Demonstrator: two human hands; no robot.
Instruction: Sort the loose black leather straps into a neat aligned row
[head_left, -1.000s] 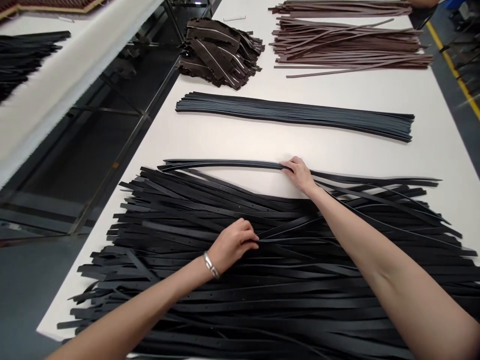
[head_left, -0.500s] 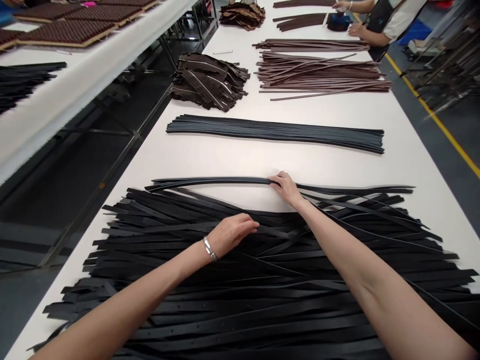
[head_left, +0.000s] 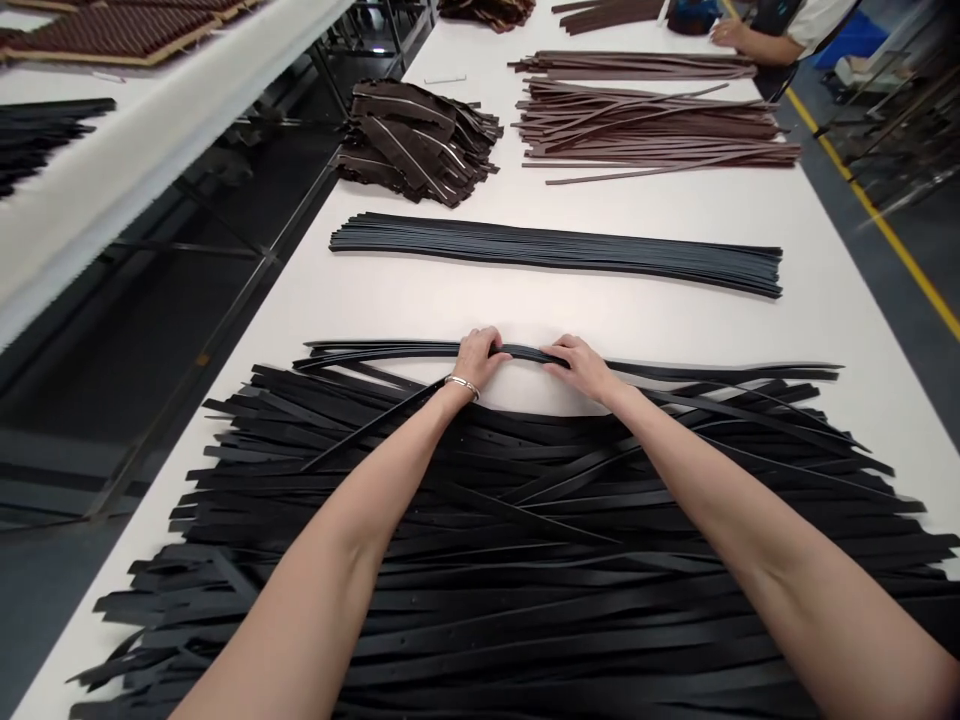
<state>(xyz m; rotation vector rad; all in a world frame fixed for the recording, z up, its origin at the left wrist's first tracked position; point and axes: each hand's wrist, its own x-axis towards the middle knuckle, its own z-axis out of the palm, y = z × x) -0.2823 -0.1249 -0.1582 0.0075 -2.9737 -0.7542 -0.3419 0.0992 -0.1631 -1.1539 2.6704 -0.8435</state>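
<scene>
strap (head_left: 521, 352): black leather, light, springy, bowed, best held mid-length
left hand (head_left: 477, 360): pinching it
right hand (head_left: 583, 368): pinching it, just beside

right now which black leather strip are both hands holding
The arched strip at the pile's far edge, between left hand and right hand; the others lie flatter.

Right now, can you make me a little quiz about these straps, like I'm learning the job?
1. True or false: the left hand wears a silver bangle.
2. Which lies farther from the hands: the dark grey strap bundle or the brown strips?
3. Fill in the missing word: the black strap held by the right hand arches above a ___ table.

Key: 1 true; 2 the brown strips; 3 white.
</scene>
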